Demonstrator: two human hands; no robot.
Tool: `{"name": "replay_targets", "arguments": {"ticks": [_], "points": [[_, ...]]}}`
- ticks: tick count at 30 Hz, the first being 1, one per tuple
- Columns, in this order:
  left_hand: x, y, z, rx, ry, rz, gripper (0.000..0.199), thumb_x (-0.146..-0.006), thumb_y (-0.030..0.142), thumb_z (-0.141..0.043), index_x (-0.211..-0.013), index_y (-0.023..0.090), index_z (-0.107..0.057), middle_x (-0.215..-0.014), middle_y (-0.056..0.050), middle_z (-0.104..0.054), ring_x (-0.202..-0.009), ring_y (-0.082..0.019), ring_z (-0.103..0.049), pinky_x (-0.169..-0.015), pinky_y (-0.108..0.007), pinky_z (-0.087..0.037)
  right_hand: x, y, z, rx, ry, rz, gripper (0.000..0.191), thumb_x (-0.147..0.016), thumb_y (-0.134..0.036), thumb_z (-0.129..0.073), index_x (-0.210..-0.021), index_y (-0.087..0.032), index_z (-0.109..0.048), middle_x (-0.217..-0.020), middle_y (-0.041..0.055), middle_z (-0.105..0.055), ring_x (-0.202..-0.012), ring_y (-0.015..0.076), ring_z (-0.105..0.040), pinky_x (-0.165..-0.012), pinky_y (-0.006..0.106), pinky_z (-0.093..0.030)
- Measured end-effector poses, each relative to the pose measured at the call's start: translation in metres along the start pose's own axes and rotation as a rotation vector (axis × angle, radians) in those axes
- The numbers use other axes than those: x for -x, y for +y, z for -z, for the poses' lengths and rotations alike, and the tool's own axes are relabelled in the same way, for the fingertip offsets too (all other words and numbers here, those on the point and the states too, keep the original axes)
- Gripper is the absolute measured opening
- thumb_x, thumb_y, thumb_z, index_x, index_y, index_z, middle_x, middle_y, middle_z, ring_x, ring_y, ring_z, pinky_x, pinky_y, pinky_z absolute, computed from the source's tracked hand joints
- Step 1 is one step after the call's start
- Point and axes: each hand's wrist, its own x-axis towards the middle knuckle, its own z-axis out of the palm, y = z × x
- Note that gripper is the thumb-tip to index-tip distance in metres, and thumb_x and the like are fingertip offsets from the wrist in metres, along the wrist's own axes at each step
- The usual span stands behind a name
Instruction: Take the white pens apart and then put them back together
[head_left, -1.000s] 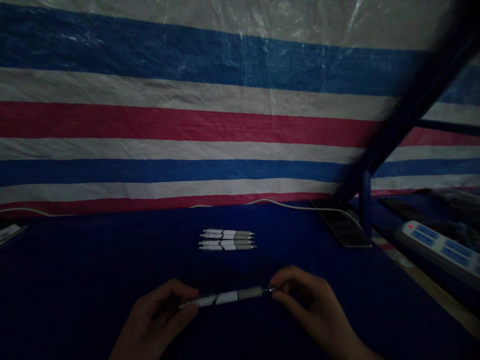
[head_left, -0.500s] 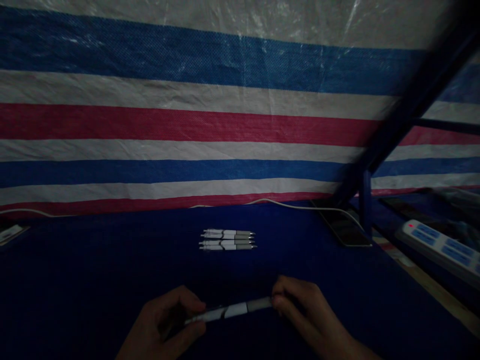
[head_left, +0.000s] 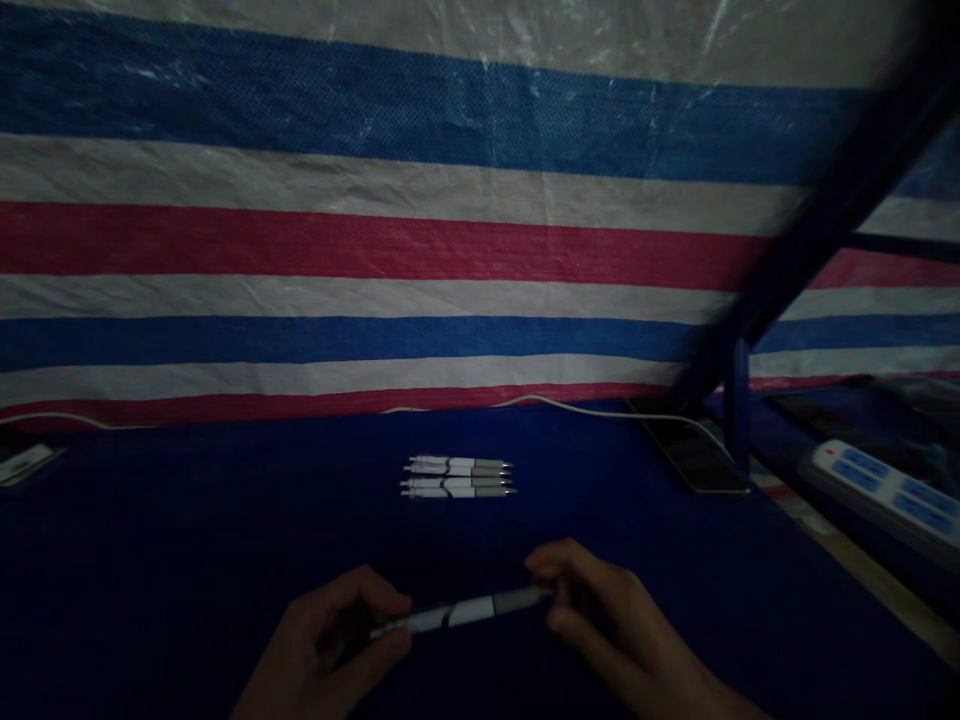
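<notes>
A white pen with a grey grip (head_left: 474, 610) is held above the table, nearly level, its tip pointing right and slightly up. My left hand (head_left: 322, 640) pinches its clicker end between thumb and forefinger. Around the tip, my right hand (head_left: 611, 620) has its thumb and forefinger spread apart, and the point shows between them. Whether another right finger touches the tip is too dark to tell. Farther back, several similar pens (head_left: 457, 491) lie side by side in a stack-like row, tips to the right.
The blue table (head_left: 187, 560) meets a striped tarp (head_left: 375, 245) at the back. A phone-like dark slab (head_left: 694, 455) lies at the back right beside a blue metal frame (head_left: 739, 400). Beyond the right edge sits a power strip (head_left: 885, 485). A white cable (head_left: 585, 410) runs along the back.
My right thumb and forefinger have parted from their pinch on the pen's tip, which now shows. My left hand keeps its hold on the pen.
</notes>
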Motion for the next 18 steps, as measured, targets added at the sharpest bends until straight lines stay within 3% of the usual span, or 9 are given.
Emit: {"name": "replay_targets", "arguments": {"ticks": [3,6,11,13,16,18], "points": [[-0.0003,0.0011,0.0003,-0.004,0.003,0.007,0.01,-0.079,0.034,-0.068,-0.08,0.024,-0.068,-0.078,0.001,-0.07,-0.075,-0.02,-0.066,-0.066,-0.028,-0.049,-0.0002,-0.0005,0.0003,0.028,0.025,0.051,0.01,-0.094,-0.018,-0.049,-0.091,-0.022,-0.057,-0.077,0.0003,-0.06,-0.067,0.0155,-0.058,-0.061,0.025,-0.044],[-0.0011,0.0016,-0.001,0.004,0.005,-0.021,0.009,-0.078,0.033,-0.068,-0.078,0.024,-0.067,-0.075,0.002,-0.069,-0.072,-0.02,-0.066,-0.063,-0.028,-0.05,0.0,-0.0036,0.0025,0.049,-0.009,0.073,0.027,-0.099,-0.021,-0.04,-0.076,-0.022,-0.054,-0.073,-0.0002,-0.059,-0.065,0.0145,-0.058,-0.061,0.025,-0.044],[-0.0011,0.0006,-0.0024,-0.004,0.032,-0.082,0.005,-0.078,0.03,-0.069,-0.079,0.025,-0.068,-0.076,0.002,-0.071,-0.073,-0.019,-0.069,-0.065,-0.028,-0.053,0.0015,-0.0074,0.0035,0.061,-0.019,0.036,0.019,-0.098,-0.025,-0.044,-0.084,-0.022,-0.058,-0.079,0.0014,-0.062,-0.068,0.0164,-0.06,-0.062,0.026,-0.045],[-0.0007,-0.0011,-0.003,-0.027,0.035,-0.125,0.002,-0.078,0.027,-0.069,-0.078,0.025,-0.068,-0.076,0.003,-0.072,-0.072,-0.019,-0.071,-0.064,-0.027,-0.055,0.0017,-0.0081,0.0021,0.062,0.006,0.042,0.024,-0.098,-0.025,-0.043,-0.079,-0.022,-0.058,-0.077,0.0016,-0.061,-0.069,0.0169,-0.059,-0.065,0.027,-0.045],[-0.0002,-0.0044,-0.0046,-0.104,0.095,-0.25,0.008,-0.077,0.019,-0.07,-0.077,0.026,-0.068,-0.076,0.004,-0.073,-0.071,-0.017,-0.072,-0.064,-0.024,-0.057,-0.0001,-0.0083,-0.0002,0.029,0.014,-0.034,0.032,-0.097,-0.031,-0.041,-0.07,-0.022,-0.055,-0.07,0.0004,-0.057,-0.066,0.0172,-0.055,-0.064,0.027,-0.043],[0.0002,-0.0058,-0.0056,-0.155,0.17,-0.419,0.015,-0.077,0.012,-0.069,-0.08,0.027,-0.067,-0.08,0.004,-0.075,-0.072,-0.015,-0.074,-0.066,-0.022,-0.059,-0.002,-0.0068,-0.0019,-0.04,-0.028,-0.107,0.038,-0.096,-0.039,-0.042,-0.064,-0.021,-0.051,-0.064,-0.0015,-0.049,-0.062,0.0162,-0.05,-0.06,0.026,-0.04]]}}
